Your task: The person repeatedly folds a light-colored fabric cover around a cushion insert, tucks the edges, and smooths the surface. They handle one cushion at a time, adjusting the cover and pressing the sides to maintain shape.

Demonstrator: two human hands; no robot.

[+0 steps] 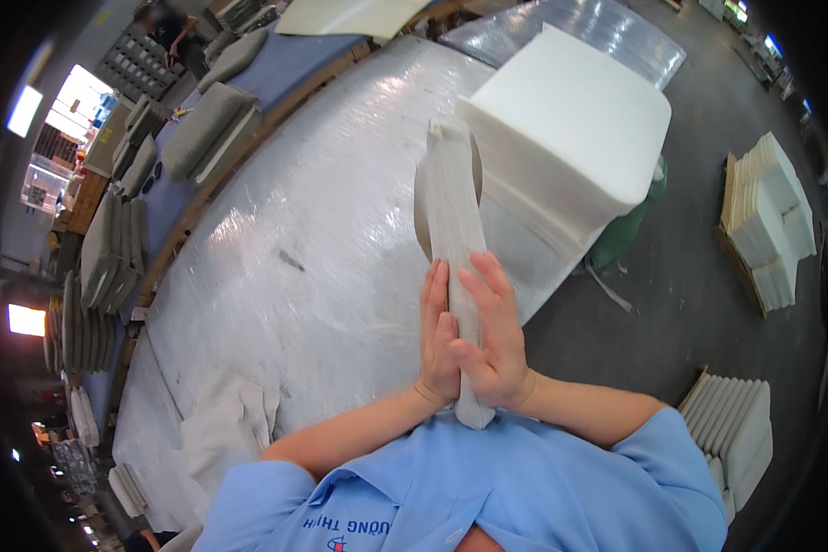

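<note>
A pale grey cushion [454, 207] stands on its narrow edge in front of my chest, its long seamed side turned up toward me. My left hand [438, 336] presses flat against its left face, fingers straight and together. Against the opposite face lies my right hand [495, 336], its fingers slightly spread and the thumb reaching over the edge toward the left hand. The cushion is squeezed between both palms. Its near end rests close to my shirt, and its far end is by the thick stack of white padding sheets [570, 120]. Its underside is hidden.
The worktable [322, 276] is covered in shiny plastic film. Loose pale fabric pieces [225, 423] lie at its lower left. Grey cushions [212, 133] line a blue-topped bench on the left, where a person [170, 32] stands far back. White stacks [773, 221] stand at right.
</note>
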